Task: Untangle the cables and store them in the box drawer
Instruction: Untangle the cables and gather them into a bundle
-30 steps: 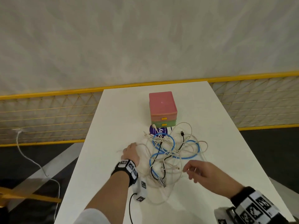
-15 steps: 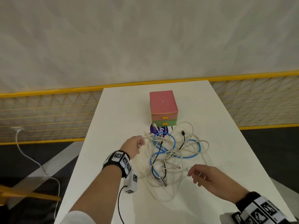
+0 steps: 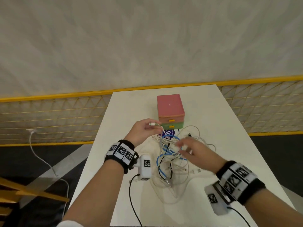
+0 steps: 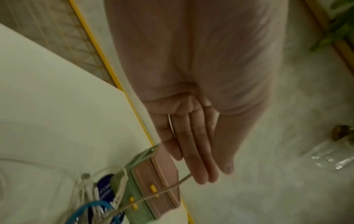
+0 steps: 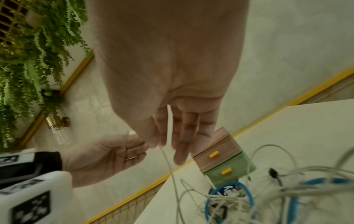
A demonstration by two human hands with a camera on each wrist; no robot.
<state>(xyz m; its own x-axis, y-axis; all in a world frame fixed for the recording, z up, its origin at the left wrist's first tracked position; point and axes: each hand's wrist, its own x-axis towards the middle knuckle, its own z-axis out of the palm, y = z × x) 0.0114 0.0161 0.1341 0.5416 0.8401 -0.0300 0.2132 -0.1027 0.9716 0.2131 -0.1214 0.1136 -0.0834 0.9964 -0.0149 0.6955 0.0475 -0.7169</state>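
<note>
Cables (image 3: 173,154): tangled heap just in front of the box (image 3: 170,110).
Left hand (image 3: 144,131): raised left of the box, pinching a white cable end.
Right hand (image 3: 195,151): over the heap, fingers loosely around a white strand.

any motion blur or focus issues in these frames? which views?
Head view: right hand motion-smeared, left hand and box fairly sharp. Left wrist view: soft throughout, cable tangle blurred, greenish cast. Right wrist view: fingers ghosted, cables streaked at the lower right.
</note>
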